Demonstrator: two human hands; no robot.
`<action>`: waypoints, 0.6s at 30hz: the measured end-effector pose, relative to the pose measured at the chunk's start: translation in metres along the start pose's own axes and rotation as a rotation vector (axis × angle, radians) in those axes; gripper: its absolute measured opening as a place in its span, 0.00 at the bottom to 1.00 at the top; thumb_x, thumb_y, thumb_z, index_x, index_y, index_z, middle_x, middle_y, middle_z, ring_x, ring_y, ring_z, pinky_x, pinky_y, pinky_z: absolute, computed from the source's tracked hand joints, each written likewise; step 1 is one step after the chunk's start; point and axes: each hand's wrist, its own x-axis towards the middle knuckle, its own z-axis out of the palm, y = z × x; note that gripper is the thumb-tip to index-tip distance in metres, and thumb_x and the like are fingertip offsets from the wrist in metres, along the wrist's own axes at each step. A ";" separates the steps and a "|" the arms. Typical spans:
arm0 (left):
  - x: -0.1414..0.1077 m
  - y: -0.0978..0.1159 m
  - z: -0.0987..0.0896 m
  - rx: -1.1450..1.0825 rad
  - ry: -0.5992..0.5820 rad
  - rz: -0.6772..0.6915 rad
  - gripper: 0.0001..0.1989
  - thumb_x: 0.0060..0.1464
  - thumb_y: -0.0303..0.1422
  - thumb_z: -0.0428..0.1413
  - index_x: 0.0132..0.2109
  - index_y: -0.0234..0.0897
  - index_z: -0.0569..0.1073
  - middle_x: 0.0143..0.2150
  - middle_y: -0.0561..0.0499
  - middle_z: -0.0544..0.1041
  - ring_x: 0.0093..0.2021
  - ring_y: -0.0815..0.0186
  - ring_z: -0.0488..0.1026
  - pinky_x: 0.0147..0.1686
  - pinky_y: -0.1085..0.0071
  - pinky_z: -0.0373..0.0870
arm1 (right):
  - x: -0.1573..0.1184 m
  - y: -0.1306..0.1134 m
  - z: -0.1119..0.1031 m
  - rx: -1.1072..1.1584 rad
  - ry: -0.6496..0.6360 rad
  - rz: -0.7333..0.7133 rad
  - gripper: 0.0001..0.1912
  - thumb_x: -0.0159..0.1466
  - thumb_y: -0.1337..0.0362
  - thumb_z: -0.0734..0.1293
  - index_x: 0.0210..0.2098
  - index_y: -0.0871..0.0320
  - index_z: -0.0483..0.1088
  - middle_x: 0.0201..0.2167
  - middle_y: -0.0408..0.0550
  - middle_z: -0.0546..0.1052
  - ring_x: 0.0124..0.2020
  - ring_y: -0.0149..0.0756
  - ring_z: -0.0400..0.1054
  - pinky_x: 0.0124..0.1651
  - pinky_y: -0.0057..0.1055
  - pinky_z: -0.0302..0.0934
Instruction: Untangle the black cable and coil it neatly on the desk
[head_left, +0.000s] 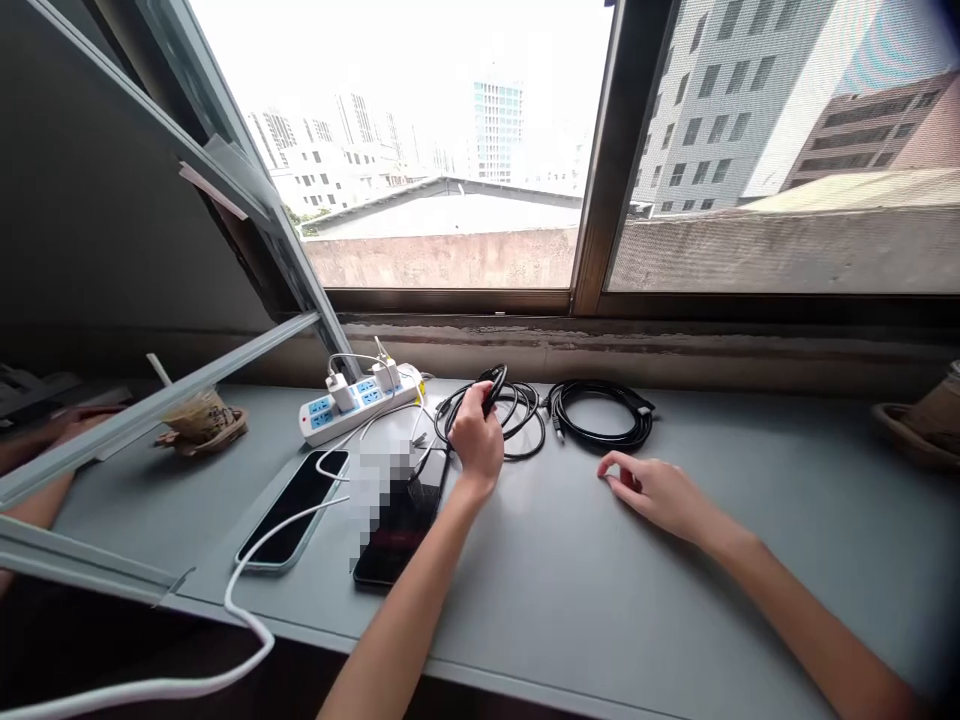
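My left hand [478, 440] is closed on part of a black cable [491, 390], whose loose loops [529, 425] spread behind and to the right of it on the grey table. My right hand [660, 495] rests low over the table with its fingers bent, thumb and index tips together, and nothing visible in them. Just beyond it lies a second black cable [600, 440], wound into a neat round coil. A dark phone or tablet [397, 550], partly blurred out, lies left of my left forearm.
A white power strip [375, 400] with plugged-in chargers stands near the wall. A phone in a pale case [289, 520] and a white cable [255, 625] lie left. A metal frame [161, 375] crosses the left side, with another person's arm [37, 500] beyond. Cups stand at both ends.
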 end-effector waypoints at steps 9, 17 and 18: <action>-0.015 0.026 -0.020 -0.001 -0.074 0.112 0.12 0.50 0.25 0.49 0.41 0.42 0.70 0.32 0.54 0.76 0.31 0.65 0.72 0.31 0.71 0.64 | 0.021 -0.024 -0.017 0.379 0.166 0.149 0.20 0.64 0.48 0.53 0.40 0.52 0.69 0.24 0.40 0.73 0.18 0.28 0.62 0.27 0.26 0.56; -0.032 0.018 -0.003 0.094 -0.814 0.640 0.13 0.53 0.34 0.51 0.22 0.38 0.68 0.17 0.51 0.68 0.31 0.64 0.67 0.25 0.73 0.58 | 0.074 -0.087 -0.057 -0.107 0.424 0.173 0.15 0.64 0.54 0.57 0.34 0.51 0.73 0.28 0.40 0.76 0.32 0.33 0.69 0.30 0.27 0.51; -0.029 0.016 -0.002 0.084 -0.769 0.653 0.15 0.54 0.32 0.49 0.20 0.37 0.66 0.17 0.51 0.68 0.31 0.65 0.67 0.26 0.73 0.58 | 0.082 -0.094 -0.055 -0.108 0.405 0.162 0.14 0.64 0.55 0.58 0.34 0.50 0.73 0.30 0.39 0.76 0.34 0.32 0.69 0.31 0.26 0.52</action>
